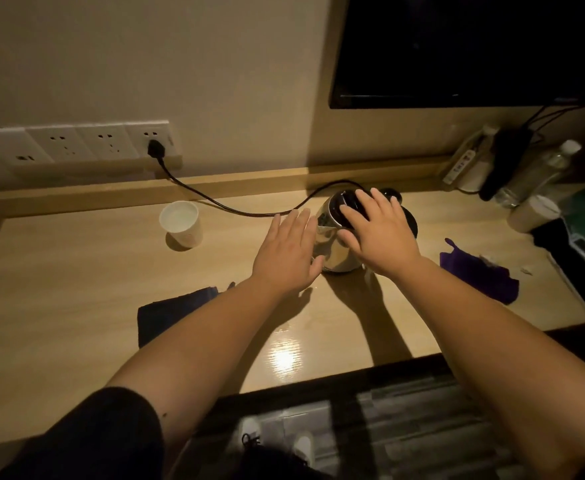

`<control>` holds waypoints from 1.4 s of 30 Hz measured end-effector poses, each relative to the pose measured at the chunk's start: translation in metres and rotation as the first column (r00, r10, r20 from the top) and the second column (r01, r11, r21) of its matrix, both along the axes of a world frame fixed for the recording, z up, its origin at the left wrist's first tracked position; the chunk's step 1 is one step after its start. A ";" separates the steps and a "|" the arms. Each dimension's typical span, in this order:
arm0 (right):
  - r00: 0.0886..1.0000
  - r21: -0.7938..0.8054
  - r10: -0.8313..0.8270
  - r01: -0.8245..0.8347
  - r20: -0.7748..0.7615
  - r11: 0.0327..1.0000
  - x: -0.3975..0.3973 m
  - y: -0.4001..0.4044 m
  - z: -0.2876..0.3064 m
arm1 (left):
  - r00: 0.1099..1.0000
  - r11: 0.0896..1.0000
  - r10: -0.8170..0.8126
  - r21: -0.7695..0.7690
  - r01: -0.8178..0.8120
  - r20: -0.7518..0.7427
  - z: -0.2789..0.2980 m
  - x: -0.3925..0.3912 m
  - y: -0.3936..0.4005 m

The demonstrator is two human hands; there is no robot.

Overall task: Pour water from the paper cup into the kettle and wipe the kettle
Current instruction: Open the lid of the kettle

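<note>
A shiny steel kettle [332,251] with a black lid stands in the middle of the wooden desk [76,306]. My right hand [377,233] lies flat on the lid with fingers spread. My left hand [286,254] is open, its fingers against the kettle's left side. A white paper cup [182,223] with water in it stands upright to the left, apart from both hands. A dark blue cloth [170,313] lies flat on the desk under my left forearm. A purple cloth [478,271] lies to the right of the kettle.
A black cord [215,202] runs from a wall socket [156,147] across the desk to the kettle base. A dark screen [474,46] hangs at the upper right. Bottles, a power strip and boxes crowd the right end of the desk.
</note>
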State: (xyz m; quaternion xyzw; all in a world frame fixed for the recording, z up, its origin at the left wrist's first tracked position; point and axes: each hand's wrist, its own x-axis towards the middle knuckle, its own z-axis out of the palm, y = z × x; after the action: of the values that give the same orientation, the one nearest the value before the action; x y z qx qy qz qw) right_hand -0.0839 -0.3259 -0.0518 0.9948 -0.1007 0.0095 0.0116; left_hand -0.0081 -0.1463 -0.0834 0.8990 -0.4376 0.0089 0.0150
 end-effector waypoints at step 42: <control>0.888 0.771 -0.400 0.087 0.226 0.630 0.001 -0.045 0.013 | 1.000 0.999 0.004 0.035 -0.004 -0.010 -0.019 0.006 -0.034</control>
State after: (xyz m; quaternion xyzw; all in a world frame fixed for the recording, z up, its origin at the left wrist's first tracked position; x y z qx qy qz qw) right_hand -0.0828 -0.3710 -0.0386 0.8666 -0.2322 0.1567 -0.4129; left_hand -0.0019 -0.1799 -0.1022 0.9000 -0.4358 -0.0034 0.0014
